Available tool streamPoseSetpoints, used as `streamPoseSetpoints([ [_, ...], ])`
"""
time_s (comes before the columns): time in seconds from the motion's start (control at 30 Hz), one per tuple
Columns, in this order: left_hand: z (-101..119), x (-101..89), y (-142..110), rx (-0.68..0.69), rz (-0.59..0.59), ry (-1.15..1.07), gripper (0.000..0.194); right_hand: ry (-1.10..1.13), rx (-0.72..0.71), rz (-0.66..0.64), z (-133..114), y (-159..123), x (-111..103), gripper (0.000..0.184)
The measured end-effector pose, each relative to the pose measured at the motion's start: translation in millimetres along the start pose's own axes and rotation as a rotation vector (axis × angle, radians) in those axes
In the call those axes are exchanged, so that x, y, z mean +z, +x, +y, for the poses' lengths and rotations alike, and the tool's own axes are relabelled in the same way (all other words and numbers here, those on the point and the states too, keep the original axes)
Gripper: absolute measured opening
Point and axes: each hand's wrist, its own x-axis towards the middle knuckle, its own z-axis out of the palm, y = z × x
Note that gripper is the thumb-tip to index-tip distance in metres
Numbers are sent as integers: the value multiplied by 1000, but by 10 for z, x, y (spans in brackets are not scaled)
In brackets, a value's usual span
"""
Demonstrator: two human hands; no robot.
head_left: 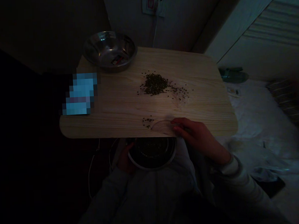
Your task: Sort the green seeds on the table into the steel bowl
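My right hand (pixel 189 131) is closed on a thin, see-through sheet with a curved edge (pixel 162 126), held low over the table's near edge. Just left of the sheet lies a small scatter of dark green beans (pixel 147 121). A larger pile of these beans (pixel 155 84) sits mid-table, thinning out to its right. Below the table edge, above my lap, my left hand (pixel 127 158) grips the left rim of a round dark bowl (pixel 154 153) with a pale rim. The bowl's far side is under the tabletop, and its contents are too dark to make out.
A shiny metal basin (pixel 108 52) stands at the back left of the wooden table (pixel 197 76). A lit phone with a blurred screen (pixel 80 94) lies at the left edge. Cables hang below. A green bottle (pixel 234 75) lies on the white bedding (pixel 252 110) at right.
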Motion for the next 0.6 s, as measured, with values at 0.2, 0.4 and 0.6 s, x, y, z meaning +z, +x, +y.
streamPoseSetpoints([
  [0.2,27,107,-62,-8,27,12,10,-2,3,-4,-67,-16,3,28],
  [0.4,37,103,-53,-26,-9,13,11,13,29,0,-92,-70,26,27],
  [0.6,38,165,-86,-46,-29,7,9,4,60,67,-4,-105,38,28],
])
